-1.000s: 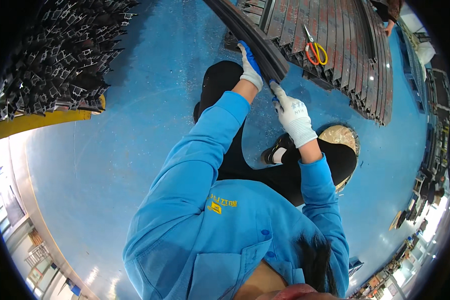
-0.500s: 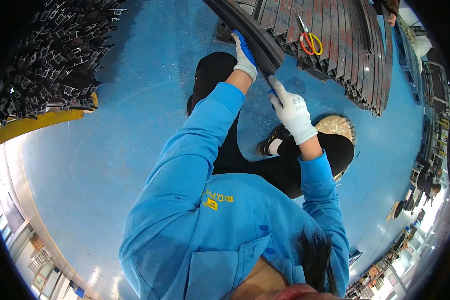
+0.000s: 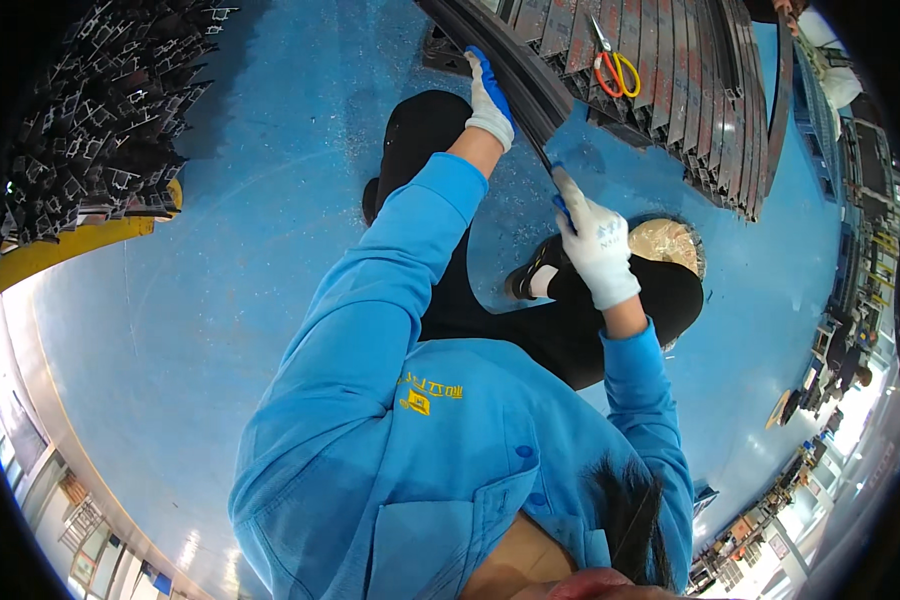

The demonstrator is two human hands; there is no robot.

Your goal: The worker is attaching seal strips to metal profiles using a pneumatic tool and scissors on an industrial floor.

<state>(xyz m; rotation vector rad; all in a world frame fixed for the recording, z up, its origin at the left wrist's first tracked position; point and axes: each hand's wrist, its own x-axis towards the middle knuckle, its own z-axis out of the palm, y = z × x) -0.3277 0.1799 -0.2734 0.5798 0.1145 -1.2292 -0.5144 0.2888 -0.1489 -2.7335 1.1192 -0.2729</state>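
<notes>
Long dark profiles (image 3: pixel 500 55) slant in from the top edge, their cut end lying between my hands. My left hand (image 3: pixel 488 108), in a white glove with a blue palm, grips them along their left side. A thin black strip (image 3: pixel 542 155) runs out from their end. Its lower end is pinched in my gloved right hand (image 3: pixel 598 245), the index finger lying along it. The fingertips under that hand are partly hidden. Scissors (image 3: pixel 615 72) with one red and one yellow handle lie on stacked profiles to the right, apart from both hands.
A large stack of grey-brown profiles (image 3: pixel 660 100) fills the upper right. At the far left, black profiles (image 3: pixel 100 130) are piled end-on above a yellow beam (image 3: pixel 80 245). A round, plastic-wrapped seat (image 3: pixel 667 243) is by my right knee. Small scraps dot the blue floor (image 3: pixel 220 300).
My right hand has drawn a little down and to the right, and more of the thin strip shows between it and the profiles' end. My left hand keeps its grip.
</notes>
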